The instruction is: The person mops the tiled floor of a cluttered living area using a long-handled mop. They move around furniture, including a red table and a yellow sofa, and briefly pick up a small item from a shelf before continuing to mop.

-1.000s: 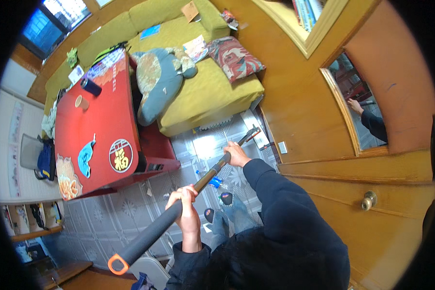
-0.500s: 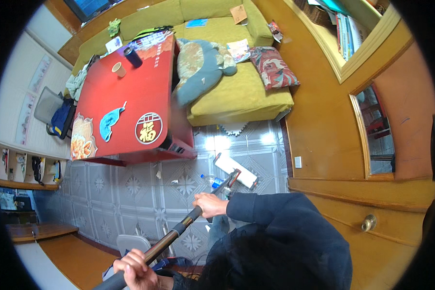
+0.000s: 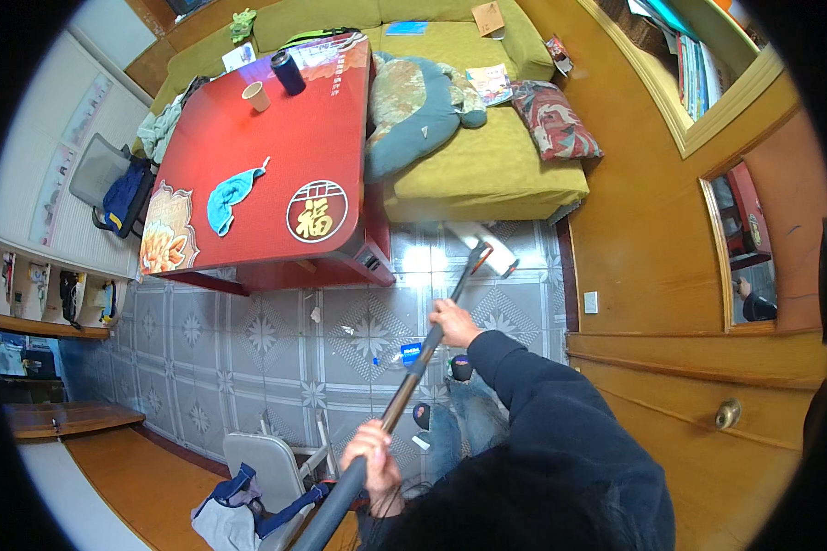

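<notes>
I hold a long-handled flat mop [image 3: 402, 397] slanting away from me across the floor. My left hand [image 3: 374, 462] is closed round the grey grip at the lower end. Farther up the pole, my right hand [image 3: 454, 323] wraps round it with the arm stretched out. The white mop head [image 3: 496, 256] lies on the tiles against the front of the sofa, its far end partly out of sight at the sofa's lower edge. A clear plastic bottle [image 3: 402, 355] with a blue label lies on the floor left of the pole, near my feet.
A red table [image 3: 276, 147] stands ahead left, bearing a paper cup [image 3: 255, 96], a dark can-shaped container [image 3: 288, 73] and a blue cloth item [image 3: 233, 199]. The yellow-green sofa [image 3: 487, 188] is beyond. A folding chair [image 3: 265, 466] stands near left; a wooden door [image 3: 680, 413] is at right.
Both hands have moved forward and right with the mop. Its head has slid away from me to the sofa's front edge. The bottle now lies clear of the mop head.
</notes>
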Demonstrator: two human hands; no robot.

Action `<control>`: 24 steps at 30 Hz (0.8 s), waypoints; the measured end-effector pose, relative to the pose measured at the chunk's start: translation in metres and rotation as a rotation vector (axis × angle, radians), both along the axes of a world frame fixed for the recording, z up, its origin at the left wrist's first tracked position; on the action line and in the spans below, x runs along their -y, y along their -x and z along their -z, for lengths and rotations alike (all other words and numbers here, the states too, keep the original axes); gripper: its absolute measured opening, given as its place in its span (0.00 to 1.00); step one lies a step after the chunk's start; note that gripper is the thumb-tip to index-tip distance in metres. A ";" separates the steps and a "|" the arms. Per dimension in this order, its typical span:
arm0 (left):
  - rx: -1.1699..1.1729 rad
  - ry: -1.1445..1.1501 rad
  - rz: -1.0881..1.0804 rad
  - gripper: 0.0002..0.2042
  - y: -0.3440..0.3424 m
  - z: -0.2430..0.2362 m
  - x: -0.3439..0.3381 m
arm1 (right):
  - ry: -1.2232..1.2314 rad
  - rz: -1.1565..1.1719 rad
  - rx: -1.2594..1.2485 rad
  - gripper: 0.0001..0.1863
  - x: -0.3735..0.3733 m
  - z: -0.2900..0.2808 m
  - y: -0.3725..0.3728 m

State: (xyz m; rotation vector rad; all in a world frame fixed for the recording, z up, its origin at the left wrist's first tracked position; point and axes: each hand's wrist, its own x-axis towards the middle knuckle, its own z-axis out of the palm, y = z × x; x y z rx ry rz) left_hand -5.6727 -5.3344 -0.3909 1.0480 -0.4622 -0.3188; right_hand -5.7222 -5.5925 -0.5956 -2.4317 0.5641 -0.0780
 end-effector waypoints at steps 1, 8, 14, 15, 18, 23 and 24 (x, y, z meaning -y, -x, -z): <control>-0.077 -0.079 -0.022 0.08 0.006 0.012 0.004 | 0.047 -0.007 -0.015 0.11 0.008 0.021 0.012; 0.099 -0.232 -0.036 0.14 -0.002 0.030 -0.029 | 0.064 0.116 0.131 0.10 -0.018 0.037 0.005; 0.196 -0.102 -0.104 0.13 -0.045 0.009 -0.057 | 0.039 0.182 0.231 0.10 -0.074 0.028 -0.055; 0.165 -0.116 -0.100 0.09 -0.039 0.020 -0.056 | 0.074 0.173 0.274 0.10 -0.066 0.048 -0.066; 0.072 -0.115 -0.082 0.06 -0.027 0.042 -0.037 | 0.054 0.072 0.243 0.08 -0.031 0.070 -0.073; -0.059 -0.157 -0.313 0.07 -0.020 0.016 -0.067 | 0.075 -0.378 0.029 0.08 -0.048 0.068 -0.088; -0.076 -0.154 -0.330 0.07 -0.021 0.000 -0.078 | 0.065 -0.466 0.022 0.08 -0.062 0.056 -0.092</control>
